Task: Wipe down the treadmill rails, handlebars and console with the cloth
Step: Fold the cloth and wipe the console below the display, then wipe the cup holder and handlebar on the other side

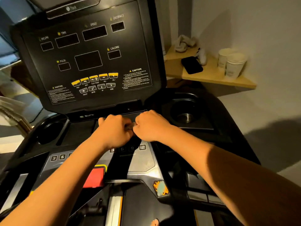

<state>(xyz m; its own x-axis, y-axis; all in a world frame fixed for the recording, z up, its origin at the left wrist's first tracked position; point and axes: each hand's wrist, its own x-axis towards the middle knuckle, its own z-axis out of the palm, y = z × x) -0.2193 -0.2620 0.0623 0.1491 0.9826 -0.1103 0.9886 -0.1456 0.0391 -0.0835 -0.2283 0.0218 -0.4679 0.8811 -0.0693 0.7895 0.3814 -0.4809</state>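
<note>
Gripping something small, unclear: left hand (114,129) w/ right hand (149,126).

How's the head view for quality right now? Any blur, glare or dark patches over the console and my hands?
Head view: dim warm light; console labels slightly blurred, displays dark; both hands, left hand and right hand, softly smeared; wide-angle bending at edges; large shadow on the right wall.
</note>
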